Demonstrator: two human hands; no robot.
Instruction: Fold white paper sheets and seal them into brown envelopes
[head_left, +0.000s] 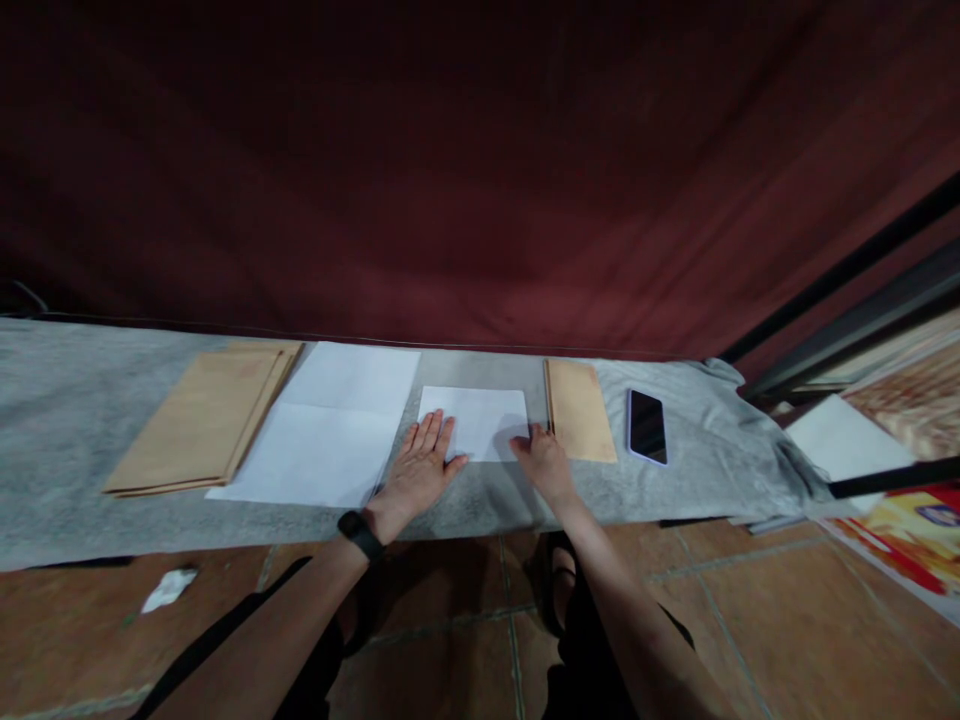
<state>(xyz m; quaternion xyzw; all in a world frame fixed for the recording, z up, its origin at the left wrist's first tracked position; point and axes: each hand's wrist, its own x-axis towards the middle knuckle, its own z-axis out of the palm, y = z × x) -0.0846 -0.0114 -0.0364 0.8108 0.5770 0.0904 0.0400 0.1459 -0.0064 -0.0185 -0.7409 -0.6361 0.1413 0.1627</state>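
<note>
A small white folded sheet of paper (484, 420) lies on the grey cloth in front of me. My left hand (422, 465) rests flat on its left edge, fingers stretched out and thumb apart. At its lower right corner is my right hand (546, 462), with the thumb on the paper and apart from the bent fingers. Those fingers reach the gap beside a small brown envelope stack (583, 415). Left of my left hand lie larger white sheets (330, 425) with a crease across them, partly beside a stack of large brown envelopes (199, 420).
A phone (647, 428) with a dark screen lies right of the small envelopes. The grey cloth (705, 440) covers a narrow bench against a dark red curtain (450, 200). A black metal frame and printed boards (907, 530) stand at right. Crumpled white tissue (169, 590) lies on the tiled floor.
</note>
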